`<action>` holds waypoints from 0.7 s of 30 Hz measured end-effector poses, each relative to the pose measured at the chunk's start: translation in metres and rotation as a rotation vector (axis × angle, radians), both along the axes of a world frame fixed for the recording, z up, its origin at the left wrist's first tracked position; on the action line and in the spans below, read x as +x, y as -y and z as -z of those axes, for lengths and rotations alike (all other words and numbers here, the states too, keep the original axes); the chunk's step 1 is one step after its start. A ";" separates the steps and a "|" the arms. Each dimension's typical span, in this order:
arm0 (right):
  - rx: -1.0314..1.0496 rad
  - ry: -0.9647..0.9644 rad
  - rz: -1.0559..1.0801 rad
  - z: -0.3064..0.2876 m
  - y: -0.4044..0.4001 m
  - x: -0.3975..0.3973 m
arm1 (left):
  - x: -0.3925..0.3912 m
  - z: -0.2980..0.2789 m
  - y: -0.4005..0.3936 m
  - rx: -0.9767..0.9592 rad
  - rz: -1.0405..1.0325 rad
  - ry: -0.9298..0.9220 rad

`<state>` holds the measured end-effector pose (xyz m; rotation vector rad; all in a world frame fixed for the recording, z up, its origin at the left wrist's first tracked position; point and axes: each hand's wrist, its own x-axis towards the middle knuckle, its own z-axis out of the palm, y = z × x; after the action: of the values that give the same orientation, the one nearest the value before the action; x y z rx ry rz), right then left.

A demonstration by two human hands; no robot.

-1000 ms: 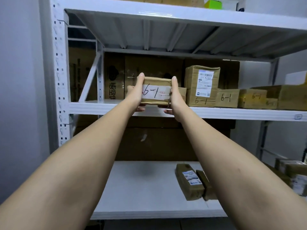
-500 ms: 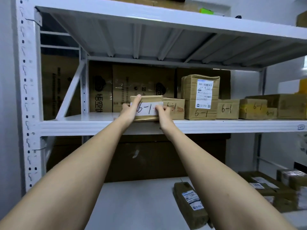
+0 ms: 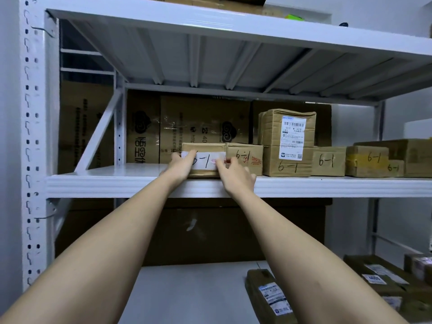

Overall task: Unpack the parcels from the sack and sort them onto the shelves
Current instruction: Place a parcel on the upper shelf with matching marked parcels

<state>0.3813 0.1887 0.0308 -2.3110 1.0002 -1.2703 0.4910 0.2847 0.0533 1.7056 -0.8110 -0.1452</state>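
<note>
So the 6-1 parcel (image 3: 205, 160) is sitting on the middle shelf (image 3: 105, 185), touching the next 6-1 box (image 3: 245, 159) on its right. My left hand (image 3: 181, 166) wraps its left end and my right hand (image 3: 236, 174) has fingers curled against the front. My worry is that it's close to the front lip, so pulling back sloppily could drag it off. Shoving too hard could nudge the whole row sideways.
</note>
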 end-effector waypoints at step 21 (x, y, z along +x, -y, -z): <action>-0.004 0.007 0.142 -0.009 0.032 0.019 | 0.028 0.003 0.029 0.182 -0.357 0.377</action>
<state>0.4000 0.1572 0.0403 -2.2710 1.1780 -1.3336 0.5190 0.2554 0.0502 2.0554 -0.7666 0.3672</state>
